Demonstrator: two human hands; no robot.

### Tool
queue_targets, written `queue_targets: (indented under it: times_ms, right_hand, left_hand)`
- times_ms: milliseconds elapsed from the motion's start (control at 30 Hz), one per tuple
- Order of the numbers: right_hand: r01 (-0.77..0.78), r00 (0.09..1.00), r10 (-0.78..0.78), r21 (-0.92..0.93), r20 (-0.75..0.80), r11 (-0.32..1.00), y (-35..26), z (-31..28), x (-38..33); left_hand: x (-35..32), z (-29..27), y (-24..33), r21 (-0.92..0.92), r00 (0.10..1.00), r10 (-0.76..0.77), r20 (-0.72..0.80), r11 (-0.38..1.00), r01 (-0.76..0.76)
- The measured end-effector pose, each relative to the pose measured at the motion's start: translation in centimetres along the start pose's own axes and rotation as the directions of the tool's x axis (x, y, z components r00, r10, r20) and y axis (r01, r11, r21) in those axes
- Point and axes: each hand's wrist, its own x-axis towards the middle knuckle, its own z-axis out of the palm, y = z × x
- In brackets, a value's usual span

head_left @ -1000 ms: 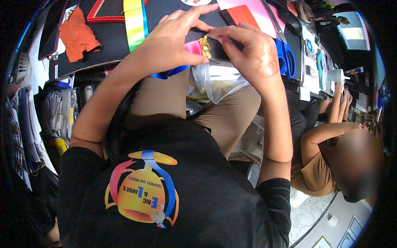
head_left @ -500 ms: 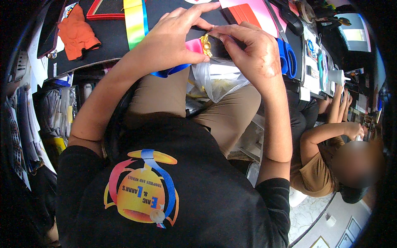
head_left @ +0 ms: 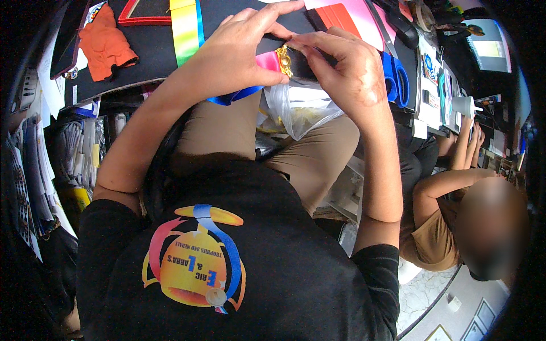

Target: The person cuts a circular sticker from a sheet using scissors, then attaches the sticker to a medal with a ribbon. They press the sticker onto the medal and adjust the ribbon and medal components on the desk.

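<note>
Both hands meet at the near edge of the dark worktop (head_left: 142, 62), over the person's lap. The left hand (head_left: 239, 48) has its thumb and fingers closed on a pink ribbon (head_left: 267, 59), with the index finger stretched out above it. The right hand (head_left: 347, 65) curls in from the other side, its fingertips pinching at a small gold clasp (head_left: 283, 59) that sits at the end of the pink ribbon, between the two hands. So each hand is closed in a narrow pinch, the left on the ribbon and the right on the clasp.

A blue ribbon (head_left: 236, 96) trails out from under the left hand toward the lap. Just below the hands, a clear plastic bag (head_left: 301, 111) rests on the person's knee, with something yellowish inside that is too blurred to tell.

On the worktop, a rainbow ribbon (head_left: 185, 28) lies just left of the left hand, and an orange cloth (head_left: 105, 42) lies farther left. A red-edged frame (head_left: 145, 14) sits at the top edge. A pink sheet (head_left: 364, 20) lies beyond the right hand, and a blue roll (head_left: 395, 79) sits just to its right.

Another person (head_left: 455, 221) in a tan shirt sits low at the right.
</note>
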Motion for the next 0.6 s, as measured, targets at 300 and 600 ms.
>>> queue_targets:
  times_ms: [300,600]
  right_hand:
    - [-0.032,0.999,0.032,0.001,-0.005,0.999,-0.36,0.03,-0.11]
    - [-0.016,0.999,0.014,-0.051,-0.040,0.999,-0.81,0.08,-0.24]
  left_hand:
    - [-0.09,0.10,0.12,-0.007,0.999,-0.032,0.000,0.999,0.032]
    - [-0.15,0.19,0.10,0.057,1.000,-0.017,-0.025,0.998,0.019]
